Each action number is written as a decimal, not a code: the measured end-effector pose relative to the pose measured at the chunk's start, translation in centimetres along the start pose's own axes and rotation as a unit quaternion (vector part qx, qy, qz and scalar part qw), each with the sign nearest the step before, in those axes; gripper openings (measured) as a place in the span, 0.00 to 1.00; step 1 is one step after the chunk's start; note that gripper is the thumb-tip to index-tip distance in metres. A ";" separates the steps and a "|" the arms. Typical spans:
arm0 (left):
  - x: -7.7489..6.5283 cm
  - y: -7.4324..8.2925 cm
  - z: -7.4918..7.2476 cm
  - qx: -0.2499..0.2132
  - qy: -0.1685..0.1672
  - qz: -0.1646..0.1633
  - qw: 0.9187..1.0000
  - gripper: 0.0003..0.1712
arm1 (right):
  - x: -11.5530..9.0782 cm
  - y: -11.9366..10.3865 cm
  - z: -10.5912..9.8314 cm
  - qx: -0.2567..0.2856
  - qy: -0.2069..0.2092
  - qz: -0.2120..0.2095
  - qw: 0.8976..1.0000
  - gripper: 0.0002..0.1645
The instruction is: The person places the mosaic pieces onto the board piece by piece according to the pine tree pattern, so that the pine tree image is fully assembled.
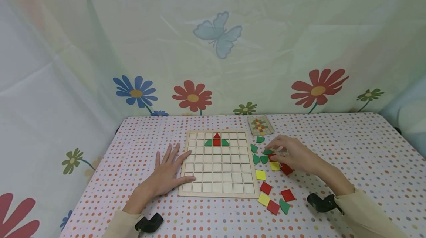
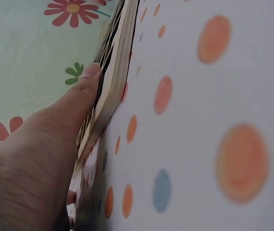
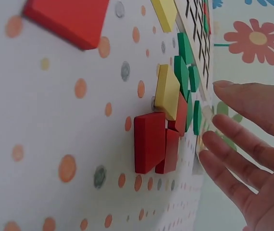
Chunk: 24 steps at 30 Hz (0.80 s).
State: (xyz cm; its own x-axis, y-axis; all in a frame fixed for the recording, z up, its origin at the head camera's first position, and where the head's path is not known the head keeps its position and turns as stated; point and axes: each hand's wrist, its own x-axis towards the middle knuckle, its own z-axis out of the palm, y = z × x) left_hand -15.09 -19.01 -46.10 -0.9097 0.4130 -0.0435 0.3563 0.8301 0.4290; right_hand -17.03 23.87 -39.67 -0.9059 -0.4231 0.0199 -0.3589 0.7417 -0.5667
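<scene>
A wooden grid board (image 1: 217, 167) lies on the table. Near its top sit a red triangle (image 1: 217, 135) and, below it, a red square (image 1: 216, 142) between two green quarter-round pieces (image 1: 208, 143). My left hand (image 1: 166, 176) rests at the board's left edge with fingers spread and the thumb (image 2: 81, 91) on the lower left rim. Over the loose pieces right of the board is my right hand (image 1: 296, 155), fingers loosely bent and holding nothing. Green pieces (image 3: 181, 77), a yellow square (image 3: 167, 91) and red squares (image 3: 149, 142) lie close by it, partly hidden in the head view.
A pattern card (image 1: 260, 125) lies beyond the board's upper right corner. Nearer the front are more loose pieces, among them a yellow square (image 1: 260, 175), a red square (image 1: 287, 195) and a green piece (image 1: 284, 206). A dotted cloth (image 1: 133, 164) covers the table.
</scene>
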 end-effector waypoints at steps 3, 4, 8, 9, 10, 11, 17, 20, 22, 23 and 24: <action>-0.1 0.0 -0.1 -0.001 0.001 0.001 1.000 0.52 | 0.5 0.1 0.2 0.006 0.007 0.007 1.000 0.17; -0.1 0.0 -0.1 -0.001 0.001 0.000 1.000 0.52 | 0.7 0.1 0.3 0.009 0.008 0.010 1.000 0.17; -0.2 0.3 -0.3 -0.003 -0.002 0.000 1.000 0.52 | 1.4 0.1 0.7 0.014 0.010 0.021 1.000 0.16; -0.2 0.3 -0.4 -0.004 -0.004 -0.001 1.000 0.51 | 1.6 0.2 0.8 0.016 0.008 0.023 1.000 0.16; -0.2 0.4 -0.4 -0.004 -0.005 -0.001 1.000 0.51 | 1.7 0.3 0.9 0.017 0.005 0.026 1.000 0.16; -0.2 0.4 -0.4 -0.006 -0.006 -0.002 1.000 0.51 | 1.8 0.3 0.9 0.018 0.002 0.028 0.999 0.15; -0.1 0.4 -0.4 -0.006 -0.005 -0.004 1.000 0.51 | 2.3 0.7 1.0 0.018 -0.013 0.038 0.999 0.14; -0.1 0.4 -0.4 -0.005 -0.002 -0.003 1.000 0.52 | 2.5 0.7 0.8 0.010 -0.022 0.043 0.999 0.13; -0.1 0.4 -0.3 -0.004 -0.003 -0.004 1.000 0.52 | 2.6 0.7 0.7 0.006 -0.028 0.048 0.998 0.13; -0.1 0.4 -0.3 -0.004 -0.003 -0.004 1.000 0.52 | 2.7 0.7 0.7 0.003 -0.030 0.051 0.998 0.13; -0.1 0.3 -0.3 -0.004 -0.003 -0.003 1.000 0.52 | 2.7 0.6 0.7 -0.001 -0.030 0.054 0.998 0.13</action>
State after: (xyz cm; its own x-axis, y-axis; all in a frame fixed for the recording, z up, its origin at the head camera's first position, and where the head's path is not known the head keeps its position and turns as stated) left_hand -14.93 -18.89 -45.67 -0.9108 0.4097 -0.0515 0.3488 0.8301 0.4351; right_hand -19.55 22.80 -40.55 -0.9246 -0.3701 -0.0906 -0.2594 0.7856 -0.5617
